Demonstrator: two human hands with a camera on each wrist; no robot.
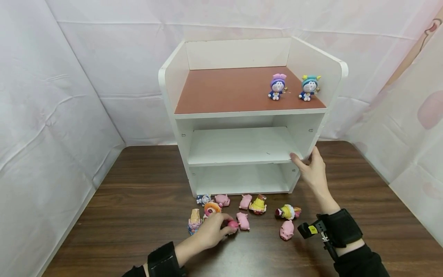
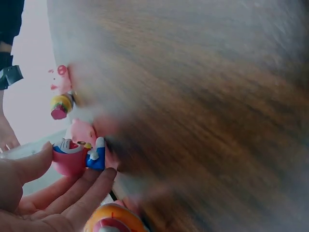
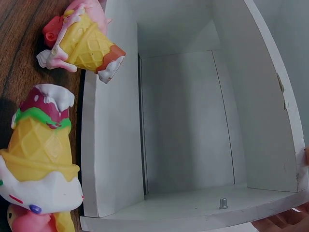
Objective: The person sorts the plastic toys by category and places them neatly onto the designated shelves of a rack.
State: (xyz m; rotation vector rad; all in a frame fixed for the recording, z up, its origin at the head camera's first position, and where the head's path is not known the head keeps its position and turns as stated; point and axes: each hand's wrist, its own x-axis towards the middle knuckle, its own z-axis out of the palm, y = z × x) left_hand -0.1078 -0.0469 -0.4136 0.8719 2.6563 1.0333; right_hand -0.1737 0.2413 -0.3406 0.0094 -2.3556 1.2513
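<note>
My left hand (image 1: 210,232) is low over the table and pinches a small cat figurine (image 2: 94,157) with a pink hood and blue body between thumb and fingers. A pink pig figurine (image 1: 243,221) lies just to its right, and a donut figurine (image 1: 212,208) is just beyond the hand. My right hand (image 1: 315,173) grips the right side panel of a white shelf unit (image 1: 242,161), with the thumb at the front edge of its middle board and the fingers around the outer side. Only parts of those fingers show in the right wrist view.
Two cat figurines, one purple-hooded (image 1: 277,87) and one teal-hooded (image 1: 309,88), stand on the brown top board (image 1: 228,90). Along the unit's foot lie more pigs, a yellow cone figurine (image 1: 258,204) and another cone figurine (image 1: 288,212). White cloth (image 1: 69,96) hangs around the wooden table (image 1: 138,207).
</note>
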